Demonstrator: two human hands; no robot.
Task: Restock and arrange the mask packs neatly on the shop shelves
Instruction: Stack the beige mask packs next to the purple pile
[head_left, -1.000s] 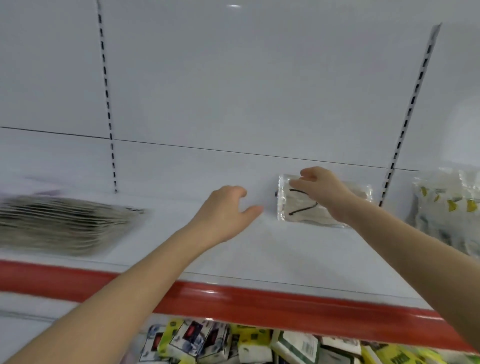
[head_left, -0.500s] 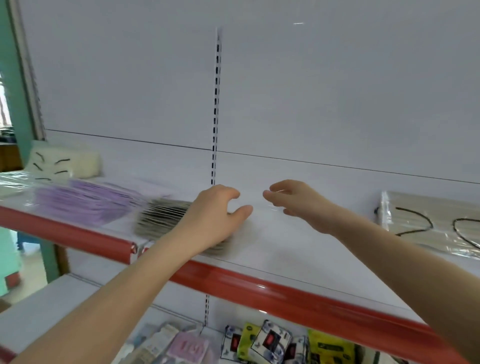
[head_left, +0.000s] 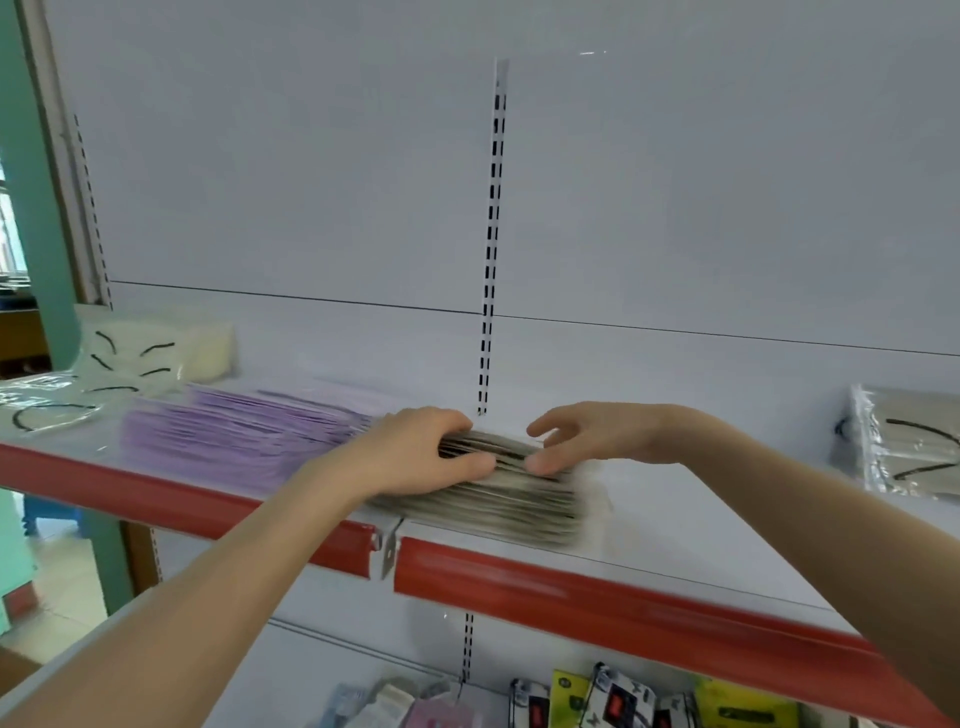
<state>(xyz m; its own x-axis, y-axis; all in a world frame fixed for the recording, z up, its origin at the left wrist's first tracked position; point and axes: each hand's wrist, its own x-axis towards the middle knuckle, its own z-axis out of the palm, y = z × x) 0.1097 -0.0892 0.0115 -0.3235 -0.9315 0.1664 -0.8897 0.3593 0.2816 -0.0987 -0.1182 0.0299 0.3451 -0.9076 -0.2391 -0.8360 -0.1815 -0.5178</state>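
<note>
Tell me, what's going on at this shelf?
A person is tidying mask packs on a white shop shelf with a red front edge. The left hand grips the grey stack of mask packs near the shelf's front, and the right hand pinches its upper packs from the other side. A purple stack lies just left of it, and a clear pack of beige masks sits apart at the far right.

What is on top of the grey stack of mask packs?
The left hand grips the left end of the grey stack; the right hand rests a thumb on top. Surfaces beneath both hands are hidden.
</note>
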